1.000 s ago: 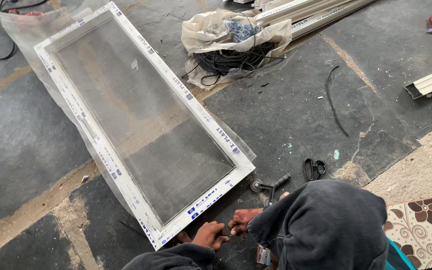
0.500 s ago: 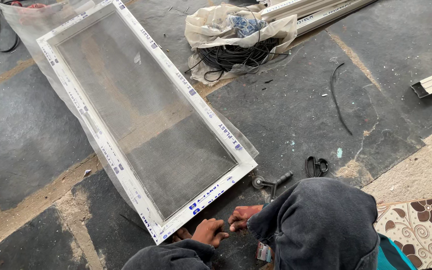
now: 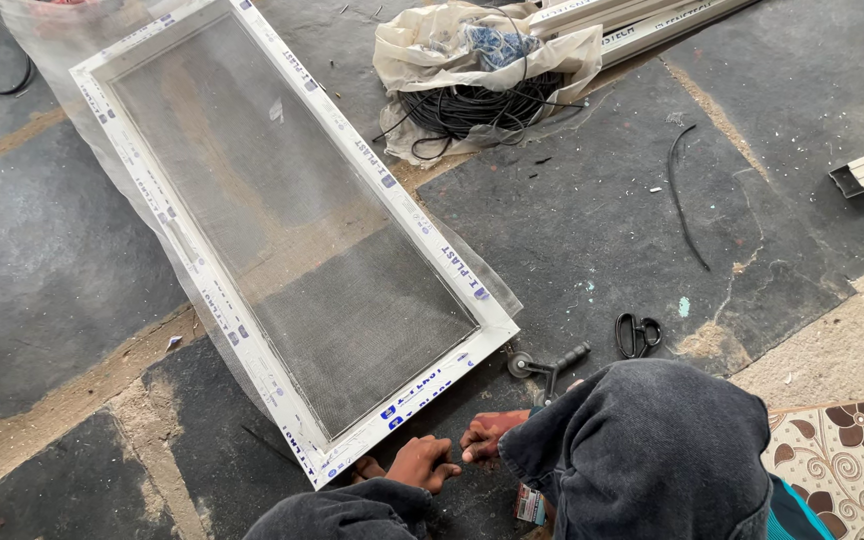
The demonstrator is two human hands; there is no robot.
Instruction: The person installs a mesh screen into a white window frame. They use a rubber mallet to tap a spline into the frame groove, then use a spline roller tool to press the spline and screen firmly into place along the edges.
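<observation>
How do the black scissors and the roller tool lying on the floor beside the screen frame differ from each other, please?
The scissors are all black with two looped handles, while the roller tool has a dark straight handle and a small metal wheel at one end. The scissors lie farther from the white screen frame; the roller tool lies just off its near corner, closer to the right hand. Both rest flat on the dark stone floor, untouched by either hand.

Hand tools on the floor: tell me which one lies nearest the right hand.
The black roller tool, lying just above the right hand; the black scissors lie farther right.
</observation>
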